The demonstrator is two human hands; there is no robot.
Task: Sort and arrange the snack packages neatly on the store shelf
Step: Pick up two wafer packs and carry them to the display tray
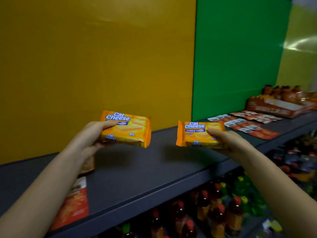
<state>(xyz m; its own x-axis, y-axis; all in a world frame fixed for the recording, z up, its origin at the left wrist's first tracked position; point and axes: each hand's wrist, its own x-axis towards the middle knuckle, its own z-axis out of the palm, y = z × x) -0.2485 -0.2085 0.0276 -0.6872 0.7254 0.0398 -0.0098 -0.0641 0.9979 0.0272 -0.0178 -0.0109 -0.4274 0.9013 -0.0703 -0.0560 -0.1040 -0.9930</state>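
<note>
Orange foil fills both hands: each holds a flat orange-and-yellow plastic wafer packet printed "Cal Cheese" in blue and white. The left hand [89, 140] has its grip pinching the left wafer packet [127, 128] at the packet's left end, thumb across the printed front and fingers curled beneath. The right hand [228, 143] has its grip pinching the right wafer packet [199, 134] at that packet's right end, thumb on top and fingers under. Both packets are held face up, nearly level, above the dark grey flat shelf [137, 169], clear of its surface, and they are apart from each other with a gap of bare shelf showing between them.

Under the left forearm, an orange-red flat snack bag [75, 206] lies on the shelf near its front edge. Farther along to the right, a spread of red-and-white flat sachets [247, 124] lies on the shelf, and beyond them sits an orange cardboard display tray [277, 109] holding orange bags. Behind the shelf stands a mustard-yellow back panel [96, 57] beside a green back panel [236, 54]. Below the shelf, rows of blurred bottles with red caps [217, 210] are visible.
</note>
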